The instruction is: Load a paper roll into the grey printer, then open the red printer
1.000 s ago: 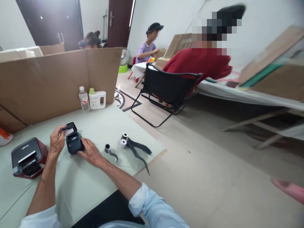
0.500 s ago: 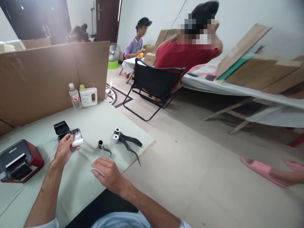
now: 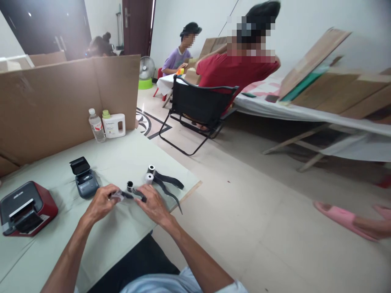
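My left hand [image 3: 104,201] is closed on a small white paper roll [image 3: 116,196], mostly hidden by the fingers. A dark paper strip [image 3: 127,195] runs from the roll toward my right hand [image 3: 152,205], whose thumb and fingers close at its end; the exact contact is hard to see. Just beyond stands a small black roll [image 3: 130,186] with a curled dark tail. Right of it are a white roll [image 3: 149,178] and a black-sided roll [image 3: 151,169], each trailing a long dark strip. A small dark blue printer [image 3: 87,183] sits left of my hands, its lid raised.
A red and black printer [image 3: 29,207] stands at the table's left. A water bottle [image 3: 97,126] and a white jug [image 3: 114,125] stand by the cardboard panel [image 3: 61,97]. Beyond the table [image 3: 122,150], a person in red sits on a black folding chair [image 3: 203,103]; others sit farther back.
My left hand has brought the paper roll right and down, away from the small printer, uncovering it. My right hand has moved slightly right and up, and meets the strip.
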The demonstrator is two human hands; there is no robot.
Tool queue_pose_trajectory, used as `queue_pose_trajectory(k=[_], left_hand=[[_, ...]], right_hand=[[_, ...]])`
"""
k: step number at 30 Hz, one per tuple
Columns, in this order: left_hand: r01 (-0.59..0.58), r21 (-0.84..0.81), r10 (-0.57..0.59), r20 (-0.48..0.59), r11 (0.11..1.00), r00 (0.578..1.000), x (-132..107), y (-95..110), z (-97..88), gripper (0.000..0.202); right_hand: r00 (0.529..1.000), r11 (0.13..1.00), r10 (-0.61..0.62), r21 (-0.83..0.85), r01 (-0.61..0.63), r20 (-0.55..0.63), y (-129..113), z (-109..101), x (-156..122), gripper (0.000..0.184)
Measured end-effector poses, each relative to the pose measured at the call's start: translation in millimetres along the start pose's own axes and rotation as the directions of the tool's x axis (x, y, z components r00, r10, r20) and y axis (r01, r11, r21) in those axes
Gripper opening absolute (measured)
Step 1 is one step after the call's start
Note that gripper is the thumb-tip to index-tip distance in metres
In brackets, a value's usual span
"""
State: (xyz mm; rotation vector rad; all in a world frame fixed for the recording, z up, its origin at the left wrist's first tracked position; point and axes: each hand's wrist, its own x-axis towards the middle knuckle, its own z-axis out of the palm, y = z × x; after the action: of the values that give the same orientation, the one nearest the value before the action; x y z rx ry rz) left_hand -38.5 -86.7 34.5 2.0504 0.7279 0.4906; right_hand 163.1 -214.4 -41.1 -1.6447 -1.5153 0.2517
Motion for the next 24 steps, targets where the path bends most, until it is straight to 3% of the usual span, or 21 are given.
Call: queue_pose_trajectory(k=[3, 8, 13, 17, 20, 24], left_hand=[[-0.2, 0.293, 0.161, 0.152, 0.935, 0.975, 8.1, 6.3, 10.8, 0.027], [-0.252, 0.423, 0.138, 0.281, 0.87, 0.95, 15.8, 1.0, 28.8, 0.045], [-0.27, 0.335, 0.197, 0.234, 0.903, 0.952, 16.3, 7.8, 13.9, 0.047], [-0.211, 0.413, 0.154, 0.168, 0.886, 0.974, 28.2, 22.2, 0.0, 0.035], [-0.191, 0.539, 0.113, 0.174, 0.82, 0.978, 41.7, 33.2, 6.5, 0.034], [-0.157, 0.658, -0.022, 0.254, 0.737, 0.967, 55.9, 43.9, 29.1, 0.036]], right_hand=[[0.999, 1.0, 0.002, -0.003, -0.002, 0.033, 2.6, -0.5, 3.8, 0.01], [0.999, 0.999, 0.035, -0.012, -0.035, 0.004, 9.0, -4.6, 8.0, 0.014], [0.998, 0.998, 0.058, 0.04, -0.058, 0.007, 11.2, -7.4, 0.0, 0.018], [0.997, 0.996, 0.069, 0.055, -0.068, -0.017, 16.1, -6.0, -7.6, 0.028], [0.996, 0.997, 0.058, 0.048, -0.055, -0.064, 19.8, -2.7, -7.7, 0.02], [0.994, 0.996, 0.047, 0.084, -0.039, -0.098, 18.3, -1.8, -3.8, 0.016]])
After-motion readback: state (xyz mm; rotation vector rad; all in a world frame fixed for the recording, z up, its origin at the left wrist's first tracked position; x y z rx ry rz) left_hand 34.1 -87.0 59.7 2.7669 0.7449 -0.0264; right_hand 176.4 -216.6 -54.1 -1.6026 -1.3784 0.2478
